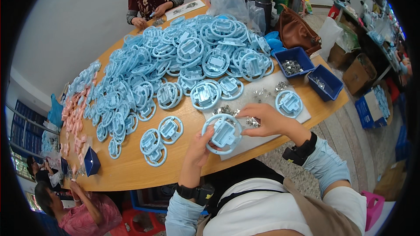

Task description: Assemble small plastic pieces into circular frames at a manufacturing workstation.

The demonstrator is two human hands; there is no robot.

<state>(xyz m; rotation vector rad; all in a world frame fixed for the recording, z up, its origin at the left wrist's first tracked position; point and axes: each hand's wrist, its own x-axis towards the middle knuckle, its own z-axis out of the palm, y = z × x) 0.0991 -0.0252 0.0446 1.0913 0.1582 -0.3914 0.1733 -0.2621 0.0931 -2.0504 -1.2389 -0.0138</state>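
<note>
My left hand [202,147] grips a light blue plastic toy steering wheel [224,135] by its left rim, thumb on top. The wheel is held above the near edge of a pale mat [280,136], its hollow middle facing up. Beside its right rim is my right hand [271,120], thumb and forefinger apart. Small shiny metal pieces [253,122] show on the mat through the gap between those fingers; I see nothing held in them. Another blue wheel [289,104] lies on the mat to the right. More metal bits [225,110] lie just beyond the held wheel.
A large heap of blue wheels [175,57] covers the table's middle, with pink parts [76,118] at its left. Two blue bins [326,84] of metal pieces stand right, near a brown bag [297,28]. Co-workers sit at the far side [151,0] and lower left [87,214].
</note>
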